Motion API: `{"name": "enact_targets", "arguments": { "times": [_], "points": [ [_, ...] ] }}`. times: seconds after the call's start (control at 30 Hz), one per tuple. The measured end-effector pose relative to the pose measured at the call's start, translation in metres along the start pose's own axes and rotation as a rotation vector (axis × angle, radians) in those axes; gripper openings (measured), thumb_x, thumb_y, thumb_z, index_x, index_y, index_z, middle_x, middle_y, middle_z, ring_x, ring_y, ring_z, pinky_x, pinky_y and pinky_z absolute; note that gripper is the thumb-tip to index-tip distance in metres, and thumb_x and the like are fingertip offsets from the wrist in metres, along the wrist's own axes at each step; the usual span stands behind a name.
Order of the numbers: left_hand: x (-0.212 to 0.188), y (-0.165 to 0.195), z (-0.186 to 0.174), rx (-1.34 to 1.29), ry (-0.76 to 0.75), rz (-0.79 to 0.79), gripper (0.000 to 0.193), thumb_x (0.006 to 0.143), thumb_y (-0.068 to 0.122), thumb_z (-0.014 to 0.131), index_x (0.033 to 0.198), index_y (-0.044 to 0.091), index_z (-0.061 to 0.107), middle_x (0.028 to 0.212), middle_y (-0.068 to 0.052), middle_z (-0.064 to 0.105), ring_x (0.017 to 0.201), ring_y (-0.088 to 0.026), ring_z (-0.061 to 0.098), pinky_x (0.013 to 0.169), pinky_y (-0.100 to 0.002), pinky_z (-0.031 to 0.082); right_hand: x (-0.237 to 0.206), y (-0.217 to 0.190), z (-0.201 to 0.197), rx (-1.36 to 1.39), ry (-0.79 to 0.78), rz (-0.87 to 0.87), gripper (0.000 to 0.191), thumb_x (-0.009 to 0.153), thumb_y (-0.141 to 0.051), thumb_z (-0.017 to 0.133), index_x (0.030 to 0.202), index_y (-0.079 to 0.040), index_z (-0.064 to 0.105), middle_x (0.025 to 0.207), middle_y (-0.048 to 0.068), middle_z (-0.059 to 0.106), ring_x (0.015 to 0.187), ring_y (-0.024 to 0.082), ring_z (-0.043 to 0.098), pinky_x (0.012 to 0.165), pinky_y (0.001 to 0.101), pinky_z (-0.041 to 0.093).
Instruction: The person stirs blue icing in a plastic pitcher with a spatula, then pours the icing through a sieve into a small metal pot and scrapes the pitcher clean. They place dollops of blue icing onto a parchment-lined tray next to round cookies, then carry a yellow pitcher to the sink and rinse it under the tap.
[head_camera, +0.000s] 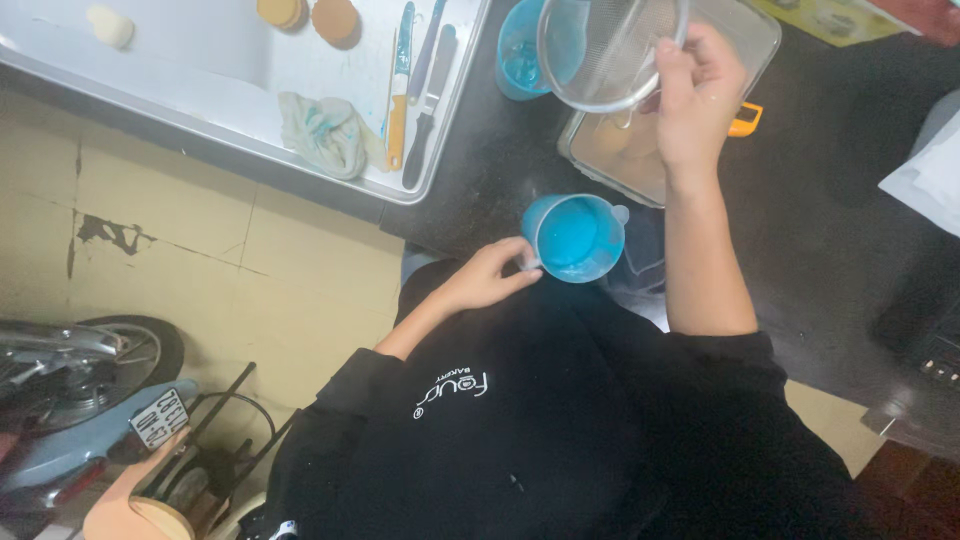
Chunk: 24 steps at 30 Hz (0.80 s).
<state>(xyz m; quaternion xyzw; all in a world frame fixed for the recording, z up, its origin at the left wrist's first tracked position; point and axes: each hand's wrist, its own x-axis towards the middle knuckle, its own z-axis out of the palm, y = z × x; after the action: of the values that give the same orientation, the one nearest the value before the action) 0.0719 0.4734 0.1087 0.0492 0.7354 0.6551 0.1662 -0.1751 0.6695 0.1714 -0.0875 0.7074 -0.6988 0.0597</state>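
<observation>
— What's in your left hand?

— My fingers grip the handle of a blue measuring cup, full of blue liquid, held just off the edge of the dark counter.

— And the right hand?

— It's clenched on the rim of a metal sieve, raised over a clear rectangular container. A second blue cup stands just beside it, next to a white tray of knives.
</observation>
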Motion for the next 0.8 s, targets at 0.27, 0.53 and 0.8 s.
{"name": "enact_targets", "arguments": {
  "times": [0.27,0.53,0.8],
  "points": [
    [-0.032,0.037,-0.043,-0.169,0.381,-0.012,0.043,0.078,0.014,0.086,0.088,0.010,0.044,0.088,0.004,0.042,0.084,-0.009,0.040,0.075,-0.025,0.037,0.003,0.000,0.033,-0.109,-0.138,0.093,0.031,0.110,-0.009,0.062,0.139,0.002,0.062,0.086,-0.002,0.067,0.066,0.004,0.058,0.059,0.0199,0.048],
    [-0.028,0.142,-0.140,0.447,0.681,0.276,0.020,0.089,0.003,0.075,0.094,0.001,0.056,0.082,-0.010,0.056,0.071,-0.023,0.056,0.066,-0.032,0.045,0.002,0.009,0.049,0.007,-0.142,0.027,0.045,0.105,0.000,0.063,0.148,0.002,0.053,0.079,-0.002,0.062,0.065,0.003,0.055,0.058,0.0210,0.043],
    [0.036,0.203,-0.191,0.783,0.543,0.426,0.019,0.100,0.006,0.078,0.099,0.002,0.059,0.086,-0.011,0.061,0.072,-0.025,0.065,0.064,-0.031,0.048,0.002,0.014,0.061,-0.106,-0.020,-0.004,0.036,0.097,0.001,0.060,0.133,0.005,0.064,0.084,0.001,0.071,0.071,0.001,0.059,0.062,0.0192,0.045]
  ]
}}
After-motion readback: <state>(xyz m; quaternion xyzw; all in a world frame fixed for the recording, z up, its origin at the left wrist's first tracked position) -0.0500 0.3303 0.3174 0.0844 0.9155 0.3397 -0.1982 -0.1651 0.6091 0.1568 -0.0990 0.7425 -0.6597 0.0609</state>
